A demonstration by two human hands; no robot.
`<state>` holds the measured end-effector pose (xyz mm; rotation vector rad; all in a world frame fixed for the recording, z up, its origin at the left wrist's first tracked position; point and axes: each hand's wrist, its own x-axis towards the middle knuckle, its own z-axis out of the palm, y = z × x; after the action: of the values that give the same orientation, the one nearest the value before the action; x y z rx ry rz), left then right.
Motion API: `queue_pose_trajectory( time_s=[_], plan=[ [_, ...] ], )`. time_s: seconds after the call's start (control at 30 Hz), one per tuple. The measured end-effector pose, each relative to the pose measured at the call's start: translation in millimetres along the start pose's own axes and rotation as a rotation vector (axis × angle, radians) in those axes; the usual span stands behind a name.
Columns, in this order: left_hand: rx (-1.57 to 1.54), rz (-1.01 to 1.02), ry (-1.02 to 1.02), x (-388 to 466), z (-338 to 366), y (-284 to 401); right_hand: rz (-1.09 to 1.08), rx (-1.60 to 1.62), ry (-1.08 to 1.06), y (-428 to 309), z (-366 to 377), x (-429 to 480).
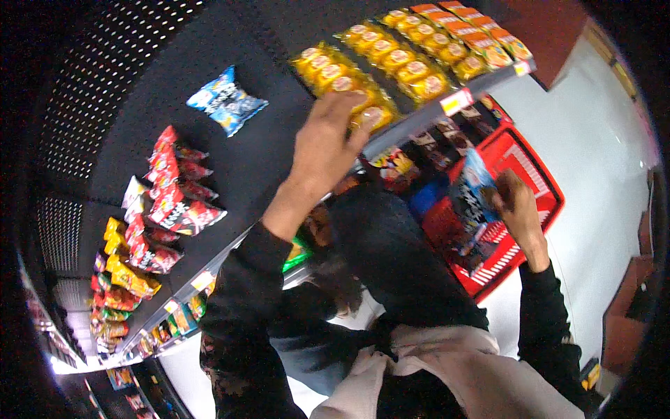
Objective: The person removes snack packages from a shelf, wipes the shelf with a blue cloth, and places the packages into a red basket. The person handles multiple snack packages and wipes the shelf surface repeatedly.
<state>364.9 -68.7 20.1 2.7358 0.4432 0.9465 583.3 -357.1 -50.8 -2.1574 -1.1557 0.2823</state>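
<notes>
My left hand [327, 139] reaches over the shelf's front edge to the nearest row of yellow-wrapped snack packs [343, 84]. Its thumb and fingers lie around the front pack [374, 118]; whether they grip it I cannot tell. My right hand [518, 209] holds a blue snack bag [473, 183], somewhat blurred, above a red plastic shopping basket [555, 201]. Dark items, too blurred to name, show beneath the bag. A similar blue snack bag [227, 102] lies alone on the black shelf [251, 157], left of my left hand.
Red snack bags [175, 204] and yellow bags [125, 267] stand along the shelf at left. Orange packs [471, 31] fill its far right end. Price tags [456, 102] line the edge. Another person in dark clothing [387, 241] is low in front of me, between my arms.
</notes>
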Motion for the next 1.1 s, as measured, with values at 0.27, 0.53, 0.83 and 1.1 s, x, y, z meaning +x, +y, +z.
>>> queue_pose_trajectory(
  time_s=[0.27,0.53,0.83,1.1],
  plan=[
    [0.585,-0.279,0.164,5,-82,-200,0.256,0.368,0.052,146,117,-16],
    [0.97,-0.299,-0.011,2,-123,-299,0.466,0.209,-0.105,224,210,-44],
    [0.621,-0.373,-0.007,1,-150,-274,0.595,0.438,-0.133,174,205,-55],
    [0.313,-0.425,0.199,-19,-159,-188,0.538,0.407,-0.033,160,196,-52]
  ],
)
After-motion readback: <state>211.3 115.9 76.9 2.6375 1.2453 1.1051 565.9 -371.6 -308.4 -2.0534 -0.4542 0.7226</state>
